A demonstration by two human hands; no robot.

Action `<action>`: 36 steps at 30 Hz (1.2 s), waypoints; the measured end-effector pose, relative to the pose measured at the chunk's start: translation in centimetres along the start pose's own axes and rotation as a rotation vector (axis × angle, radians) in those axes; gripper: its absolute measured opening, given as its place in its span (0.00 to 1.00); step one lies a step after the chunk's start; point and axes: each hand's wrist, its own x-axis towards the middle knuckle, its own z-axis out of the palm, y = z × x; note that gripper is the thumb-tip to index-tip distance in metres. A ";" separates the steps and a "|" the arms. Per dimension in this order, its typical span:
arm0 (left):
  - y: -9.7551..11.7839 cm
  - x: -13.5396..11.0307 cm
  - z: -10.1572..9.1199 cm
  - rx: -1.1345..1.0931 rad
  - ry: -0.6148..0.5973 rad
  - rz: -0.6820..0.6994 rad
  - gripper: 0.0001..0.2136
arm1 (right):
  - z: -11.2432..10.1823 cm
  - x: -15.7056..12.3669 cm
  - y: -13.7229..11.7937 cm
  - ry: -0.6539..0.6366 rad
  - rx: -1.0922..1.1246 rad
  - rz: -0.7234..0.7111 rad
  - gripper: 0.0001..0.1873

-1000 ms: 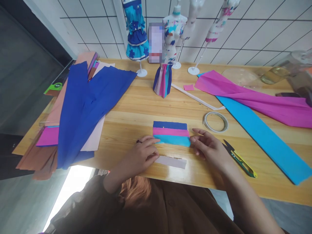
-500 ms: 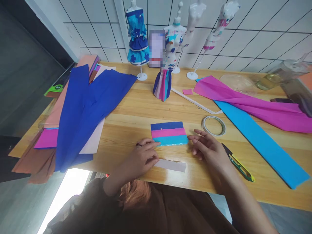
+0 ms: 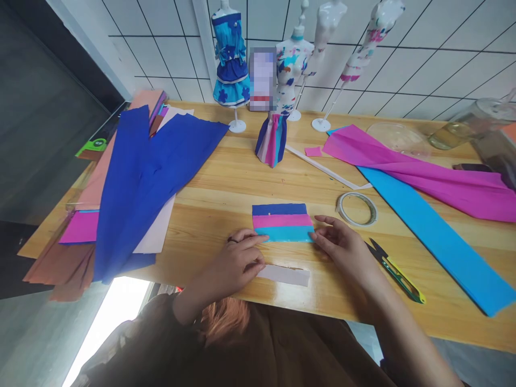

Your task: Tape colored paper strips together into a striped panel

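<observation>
The striped paper piece, dark blue, pink and light blue, lies flat near the front edge of the desk, about in the middle. My left grip is loosely curled and holds nothing; one fingertip touches the piece's near left corner. My right grip is open too, with its fingertips at the near right corner. A white strip lies just in front of the piece, close to the front edge, its left end by my left grip. A tape ring sits to the right of the piece, and small snips lie just beside my right wrist. Big dark blue sheets cover the left side of the desk. A long light blue strip and a pink sheet fill the right side. A little paper skirt stands toward the back edge, with doll stands behind it by the white tiled wall.
</observation>
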 end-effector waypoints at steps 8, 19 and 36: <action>0.1 0.0 -0.1 -0.003 -0.011 -0.019 0.07 | -0.1 0.1 0.4 0.093 -0.525 -0.160 0.21; 0.1 -0.3 -0.9 -0.096 -0.054 -0.075 0.06 | -1.4 -1.4 0.6 0.284 -0.797 -0.184 0.22; 2.7 0.0 -1.7 -0.349 -0.065 -0.280 0.06 | 2.7 -5.1 -1.3 -0.060 -0.159 -0.212 0.16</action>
